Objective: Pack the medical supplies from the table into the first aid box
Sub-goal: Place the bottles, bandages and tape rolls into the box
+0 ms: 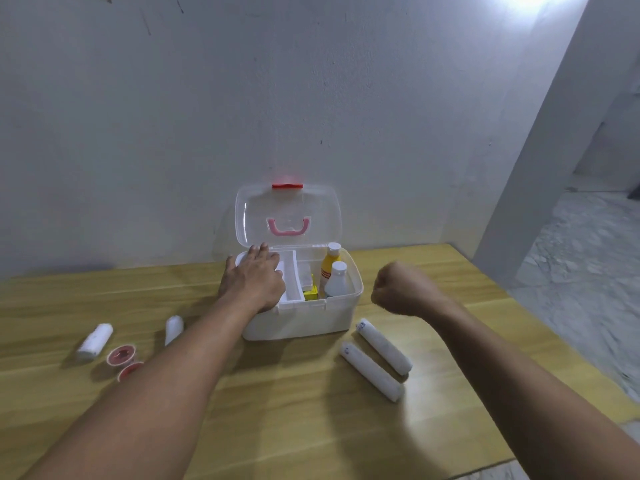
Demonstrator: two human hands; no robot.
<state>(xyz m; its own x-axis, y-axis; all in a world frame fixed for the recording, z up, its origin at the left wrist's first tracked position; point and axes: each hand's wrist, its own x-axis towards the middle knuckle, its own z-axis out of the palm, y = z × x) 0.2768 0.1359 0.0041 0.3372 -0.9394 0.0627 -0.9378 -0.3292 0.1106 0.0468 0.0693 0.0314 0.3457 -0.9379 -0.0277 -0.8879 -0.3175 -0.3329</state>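
Observation:
The white first aid box [322,320] stands open on the wooden table [277,410], its clear lid [322,209] upright against the wall. Inside are a yellow bottle [328,268], a white bottle [337,280], a yellow packet [310,293] and a white inner tray [291,275]. My left hand [254,277] lies flat over the box's left half, fingers spread; what is under the palm is hidden. My right hand [401,289] hovers as a closed fist just right of the box. Two long white rolls [383,346] [370,371] lie under it.
Left of the box lie two short white bandage rolls [95,340] [174,329] and two red tape rolls [122,355] [130,370], one partly behind my left forearm. The wall stands right behind the box. The table's right edge drops to a marbled floor [581,271].

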